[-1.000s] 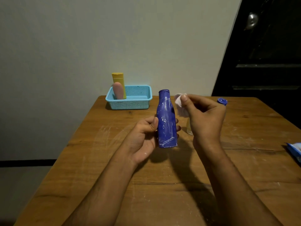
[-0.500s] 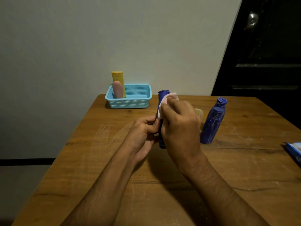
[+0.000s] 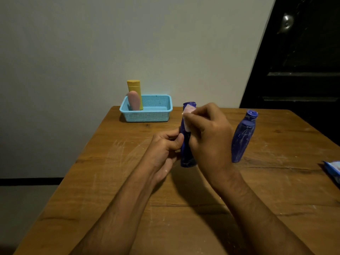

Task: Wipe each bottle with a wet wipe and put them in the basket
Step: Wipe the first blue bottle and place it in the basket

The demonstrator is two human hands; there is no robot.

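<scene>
You are wiping a blue bottle (image 3: pixel 186 146) above the table (image 3: pixel 184 208).
Your left hand (image 3: pixel 165 146) grips it upright; your right hand (image 3: pixel 207 133) pinches the wet wipe (image 3: pixel 188 116) against it. A second blue bottle (image 3: pixel 242 138) stands beside; the basket (image 3: pixel 147 112) holds two bottles.

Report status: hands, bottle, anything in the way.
Left hand grips blue bottle. Right hand presses wet wipe on it. Second blue bottle beside; way to basket open.

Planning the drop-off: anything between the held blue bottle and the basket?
Nothing visible. The blue bottle, gripped by the left hand, has bare table up to the basket; the second blue bottle stands off right.
</scene>
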